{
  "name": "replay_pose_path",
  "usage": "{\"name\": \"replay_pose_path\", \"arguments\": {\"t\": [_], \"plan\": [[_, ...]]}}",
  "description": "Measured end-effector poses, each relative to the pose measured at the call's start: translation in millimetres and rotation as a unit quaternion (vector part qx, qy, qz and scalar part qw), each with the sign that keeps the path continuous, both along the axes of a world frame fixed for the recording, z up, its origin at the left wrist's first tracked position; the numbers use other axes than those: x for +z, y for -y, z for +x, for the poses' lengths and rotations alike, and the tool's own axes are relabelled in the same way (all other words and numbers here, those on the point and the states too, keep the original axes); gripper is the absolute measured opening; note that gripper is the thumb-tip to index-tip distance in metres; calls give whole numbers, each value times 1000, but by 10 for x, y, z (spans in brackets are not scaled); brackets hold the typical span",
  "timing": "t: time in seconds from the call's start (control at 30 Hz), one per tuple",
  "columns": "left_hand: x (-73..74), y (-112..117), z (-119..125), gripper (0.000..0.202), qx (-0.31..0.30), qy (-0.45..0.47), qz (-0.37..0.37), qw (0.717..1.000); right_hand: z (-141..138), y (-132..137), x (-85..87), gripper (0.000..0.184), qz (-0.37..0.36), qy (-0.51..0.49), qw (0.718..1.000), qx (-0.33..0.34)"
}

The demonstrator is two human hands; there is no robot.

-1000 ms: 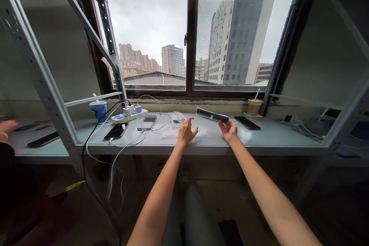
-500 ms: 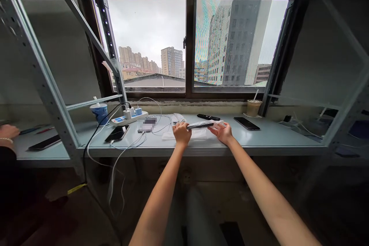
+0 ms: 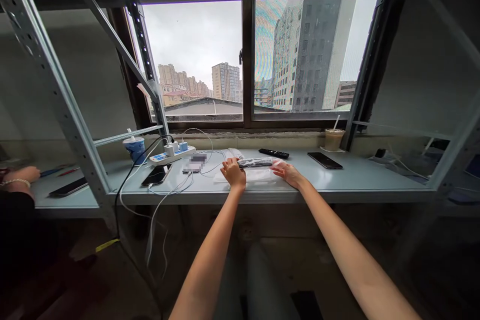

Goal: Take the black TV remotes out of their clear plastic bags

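A long, dark, flat object in a clear plastic bag [image 3: 257, 162] lies level just above or on the desk; its kind is hard to make out through the shiny film. My left hand [image 3: 234, 173] grips its left end, fingers curled over the bag. At the other end, my right hand [image 3: 288, 172] pinches the loose film between thumb and fingers. Under them, flat on the desk, is another sheet of clear plastic [image 3: 258, 176]. Crumpled plastic [image 3: 235, 152] sits just behind my left hand. Beyond the bag rests a black remote control [image 3: 273, 153].
A dark phone [image 3: 324, 160] and an iced drink cup [image 3: 333, 139] stand right. Leftward are a power strip [image 3: 172, 154], a charging phone [image 3: 156, 175], a blue cup [image 3: 134, 148] and trailing cables. Past the metal shelf post [image 3: 71, 95], another person's hand [image 3: 28, 174] shows.
The bagged object has come down and turned its broad side more toward me. My hands still hold both ends. The view has shifted slightly, and the other person's hand has moved right.
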State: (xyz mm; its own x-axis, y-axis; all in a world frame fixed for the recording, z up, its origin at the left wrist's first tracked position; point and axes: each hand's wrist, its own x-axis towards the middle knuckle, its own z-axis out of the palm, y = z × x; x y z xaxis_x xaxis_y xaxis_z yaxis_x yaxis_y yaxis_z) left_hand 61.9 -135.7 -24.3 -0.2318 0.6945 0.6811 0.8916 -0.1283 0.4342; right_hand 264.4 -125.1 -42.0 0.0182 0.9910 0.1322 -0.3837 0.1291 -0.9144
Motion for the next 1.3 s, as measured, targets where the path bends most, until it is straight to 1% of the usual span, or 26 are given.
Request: {"name": "replay_pose_path", "arguments": {"t": [0.17,0.27,0.4,0.53,0.63,0.77,0.8,0.93,1.07,1.17,1.3], "plan": [[4,11,47,26,-40,-42,27,998,-13,-20,-27,6,12,8,1000,-18],[-10,-5,77,26,-52,-86,28,995,-30,-18,-15,10,12,15,1000,-24],[-21,-33,106,30,-91,-155,25,983,-61,18,27,8,3,35,999,-26],[-18,-44,124,33,-137,-202,19,969,-90,61,69,7,-4,61,998,-30],[-19,-44,133,32,-135,-210,6,968,-112,86,93,6,-11,81,996,-34],[-21,-37,138,19,-126,-205,-10,971,-144,120,122,8,-10,108,994,-32],[-19,-33,138,19,-129,-206,-11,970,-150,129,128,10,-9,114,993,-30],[-6,-16,141,34,-168,-230,2,959,-148,153,140,15,-2,133,991,-21],[-11,-22,155,33,-207,-268,14,941,-114,147,122,17,3,139,990,-18],[-31,-51,168,33,-206,-279,11,938,-102,143,110,17,6,136,990,-19],[-47,-79,181,36,-191,-272,3,943,-114,157,116,17,10,125,992,-18]]}}
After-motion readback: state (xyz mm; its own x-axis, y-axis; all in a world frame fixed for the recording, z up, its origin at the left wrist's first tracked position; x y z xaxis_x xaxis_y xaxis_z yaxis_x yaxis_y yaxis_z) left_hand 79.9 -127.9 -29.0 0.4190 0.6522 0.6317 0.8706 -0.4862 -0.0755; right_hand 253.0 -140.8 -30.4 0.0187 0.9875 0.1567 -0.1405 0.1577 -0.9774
